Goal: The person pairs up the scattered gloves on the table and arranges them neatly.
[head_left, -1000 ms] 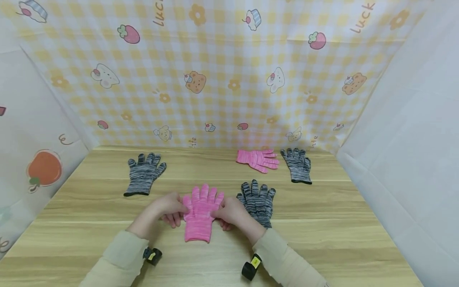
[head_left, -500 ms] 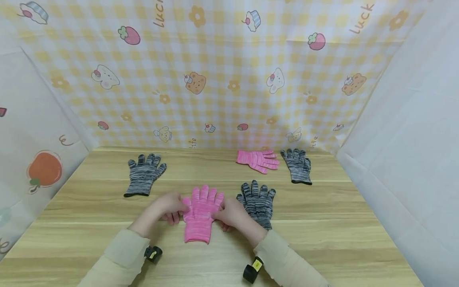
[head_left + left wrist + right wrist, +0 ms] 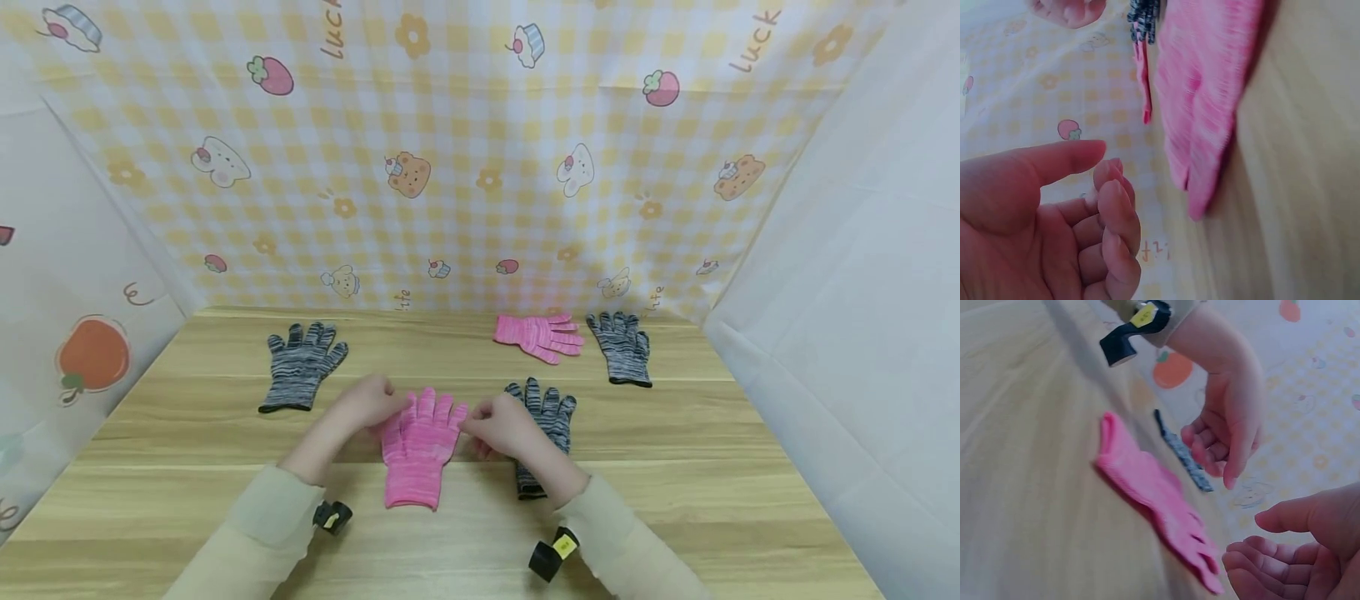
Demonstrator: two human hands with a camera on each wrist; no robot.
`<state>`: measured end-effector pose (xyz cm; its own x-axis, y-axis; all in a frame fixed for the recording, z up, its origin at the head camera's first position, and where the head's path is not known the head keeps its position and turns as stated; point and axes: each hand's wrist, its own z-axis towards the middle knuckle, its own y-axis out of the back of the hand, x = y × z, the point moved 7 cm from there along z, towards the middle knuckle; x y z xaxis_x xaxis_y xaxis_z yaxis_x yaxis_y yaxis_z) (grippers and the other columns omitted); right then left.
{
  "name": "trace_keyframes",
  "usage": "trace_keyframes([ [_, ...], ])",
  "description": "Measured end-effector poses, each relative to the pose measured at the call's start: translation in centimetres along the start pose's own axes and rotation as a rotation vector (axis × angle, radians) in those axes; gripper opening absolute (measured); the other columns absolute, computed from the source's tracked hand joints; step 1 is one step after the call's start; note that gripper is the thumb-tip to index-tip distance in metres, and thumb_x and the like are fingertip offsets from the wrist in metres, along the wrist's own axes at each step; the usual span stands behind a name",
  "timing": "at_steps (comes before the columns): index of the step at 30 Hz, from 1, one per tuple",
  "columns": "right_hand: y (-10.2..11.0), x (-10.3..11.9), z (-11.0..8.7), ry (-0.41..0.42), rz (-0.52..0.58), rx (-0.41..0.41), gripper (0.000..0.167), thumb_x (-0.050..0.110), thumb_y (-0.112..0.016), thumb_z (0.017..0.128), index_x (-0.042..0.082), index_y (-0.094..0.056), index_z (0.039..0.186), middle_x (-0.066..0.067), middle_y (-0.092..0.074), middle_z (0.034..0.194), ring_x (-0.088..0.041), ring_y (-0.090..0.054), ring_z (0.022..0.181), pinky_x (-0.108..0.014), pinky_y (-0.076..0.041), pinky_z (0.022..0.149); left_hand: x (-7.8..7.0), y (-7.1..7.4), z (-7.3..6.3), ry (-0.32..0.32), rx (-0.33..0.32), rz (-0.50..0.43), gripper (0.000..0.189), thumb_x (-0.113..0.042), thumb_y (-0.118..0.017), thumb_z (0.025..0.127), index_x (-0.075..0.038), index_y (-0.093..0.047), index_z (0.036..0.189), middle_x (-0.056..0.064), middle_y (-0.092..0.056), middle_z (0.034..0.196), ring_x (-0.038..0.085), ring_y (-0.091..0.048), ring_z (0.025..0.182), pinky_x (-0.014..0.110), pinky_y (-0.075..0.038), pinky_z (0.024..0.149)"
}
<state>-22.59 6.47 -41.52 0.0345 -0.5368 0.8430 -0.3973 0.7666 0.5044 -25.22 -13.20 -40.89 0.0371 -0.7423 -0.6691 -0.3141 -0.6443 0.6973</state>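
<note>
A pink knit glove [image 3: 416, 454] lies flat on the table, fingers pointing away, cuff toward me. My left hand [image 3: 372, 402] hovers at its upper left side. The left wrist view shows this hand [image 3: 1054, 219] loosely curled, holding nothing, apart from the glove [image 3: 1204, 94]. Beside the glove's right fingertips is my right hand [image 3: 498, 427], partly covering a grey-black striped glove [image 3: 551, 417]. In the right wrist view the right hand [image 3: 1310, 550] is also loosely curled with nothing between thumb and fingers, and the pink glove [image 3: 1154, 494] lies below.
Another striped glove [image 3: 300, 367] lies at the left. Toward the back right are a second pink glove [image 3: 537, 337] and a further striped glove [image 3: 622, 348]. A checked cloth [image 3: 480, 175] hangs behind the wooden table [image 3: 675, 533].
Both hands have let go of the pink glove's sides and moved up and away from me toward its fingers. The right hand has also shifted right. The gloves stay where they were.
</note>
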Motion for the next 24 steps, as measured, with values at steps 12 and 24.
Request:
trace_keyframes([
  [12,5.5,-1.0,0.3,-0.052,0.132,-0.140,0.020,0.017,-0.062,0.093,-0.001,-0.067,0.098,-0.014,-0.067,0.093,-0.028,-0.067,0.078,-0.039,-0.056,0.069,-3.6,0.6,2.1,-0.161,-0.051,-0.224,0.024,-0.017,-0.056,0.095,0.005,-0.064,0.096,0.015,-0.066,0.084,0.031,-0.064,0.078,0.037,-0.055,0.071],
  [24,11.2,-2.8,1.3,-0.016,0.357,-0.256,0.031,0.015,-0.052,0.099,-0.012,-0.057,0.113,-0.021,-0.064,0.106,-0.036,-0.062,0.099,-0.048,-0.049,0.090,-5.9,0.0,5.0,-0.212,-0.079,-0.397,0.040,-0.028,-0.050,0.100,0.005,-0.056,0.122,0.021,-0.059,0.116,0.033,-0.057,0.107,0.047,-0.044,0.095],
])
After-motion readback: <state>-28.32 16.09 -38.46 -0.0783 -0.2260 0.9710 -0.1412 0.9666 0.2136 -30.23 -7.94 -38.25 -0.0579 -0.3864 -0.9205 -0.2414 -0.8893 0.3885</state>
